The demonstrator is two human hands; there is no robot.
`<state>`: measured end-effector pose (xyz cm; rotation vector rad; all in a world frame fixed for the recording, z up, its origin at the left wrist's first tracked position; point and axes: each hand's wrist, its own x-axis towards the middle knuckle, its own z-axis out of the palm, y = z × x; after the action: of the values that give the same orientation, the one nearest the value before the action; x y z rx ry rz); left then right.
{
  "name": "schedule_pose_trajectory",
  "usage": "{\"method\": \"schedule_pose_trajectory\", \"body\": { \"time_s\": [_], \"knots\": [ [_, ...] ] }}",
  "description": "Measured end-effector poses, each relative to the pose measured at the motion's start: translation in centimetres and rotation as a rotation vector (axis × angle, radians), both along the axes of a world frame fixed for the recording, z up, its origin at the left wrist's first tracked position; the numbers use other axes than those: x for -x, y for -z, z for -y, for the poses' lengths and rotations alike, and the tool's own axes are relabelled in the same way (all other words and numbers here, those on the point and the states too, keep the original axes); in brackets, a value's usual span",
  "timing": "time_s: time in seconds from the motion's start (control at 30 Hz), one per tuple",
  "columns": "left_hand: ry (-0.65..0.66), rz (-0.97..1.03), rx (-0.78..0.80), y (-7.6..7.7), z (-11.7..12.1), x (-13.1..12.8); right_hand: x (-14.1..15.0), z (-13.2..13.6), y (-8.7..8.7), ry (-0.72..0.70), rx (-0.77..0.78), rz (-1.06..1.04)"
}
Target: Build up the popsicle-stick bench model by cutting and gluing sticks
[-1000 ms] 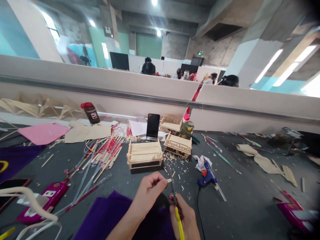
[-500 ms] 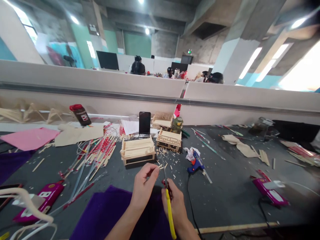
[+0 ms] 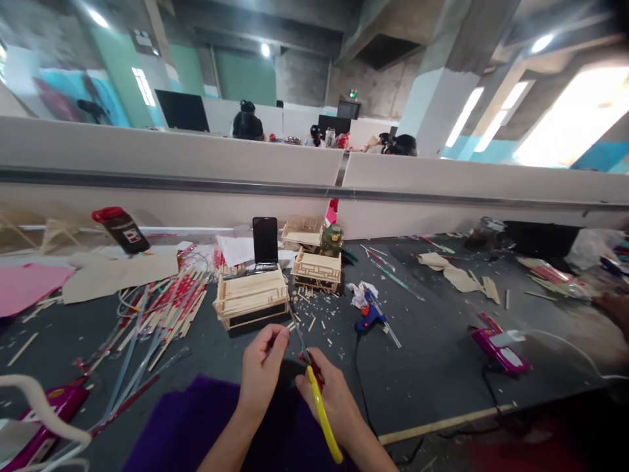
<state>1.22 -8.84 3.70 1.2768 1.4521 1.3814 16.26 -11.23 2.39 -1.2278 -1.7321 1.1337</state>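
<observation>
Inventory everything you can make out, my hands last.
Table: one, dark grey, foreground
Partition: one, white, behind table
Stick models: three, pale, centre
Phone: one, black, behind foremost model
Jar: one, green, beside rear model
Loose sticks: many, pale, mostly left
Red-lidded bottle: one, brown, far left
Glue gun: one, blue, right of models
Power strips: two, magenta, left and right
Sheets: several, pink, beige, white, mostly left
Cloth: one, purple, below hands
Monitors: at least two, black, background
People: several, dark-haired, background
Scissors-like tool: one, yellow-handled, right hand
Stick piece: at least one, pale, left hand
Left hand: one, pinching piece
Right hand: one, gripping tool
</observation>
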Motion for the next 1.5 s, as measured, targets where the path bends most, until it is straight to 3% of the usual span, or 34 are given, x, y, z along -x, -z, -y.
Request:
{"method": "schedule_pose_trajectory", "body": {
  "time_s": [0.37,0.67,0.8,1.2,1.33,1.5],
  "knots": [
    [0.039,0.047,0.049,1.0,-1.0,0.8,0.4,-1.0,1.0,0.021,-0.013,0.045],
    [0.049,0.025,-0.001,-0.1,-0.6,-0.2,0.1,-0.5,2.4,0.039,-0.073,-0.005],
    [0.022,0.005,-0.029,0.1,0.0,-0.3,0.1,-0.2,2.8,0.079,-0.081,-0.034],
    [-0.020,0.106,-0.040,0.6,1.3,0.2,0.7,1.0,2.4,0.078,-0.181,-0.025],
    [-0.061,0.009,-0.088,1.0,1.6,0.3,0.5,0.9,3.6,0.093,-0.199,0.038],
    [-0.090,-0.157,-0.206,1.3,1.9,0.4,0.8,0.8,5.8,0.212,-0.228,0.069]
  ]
}}
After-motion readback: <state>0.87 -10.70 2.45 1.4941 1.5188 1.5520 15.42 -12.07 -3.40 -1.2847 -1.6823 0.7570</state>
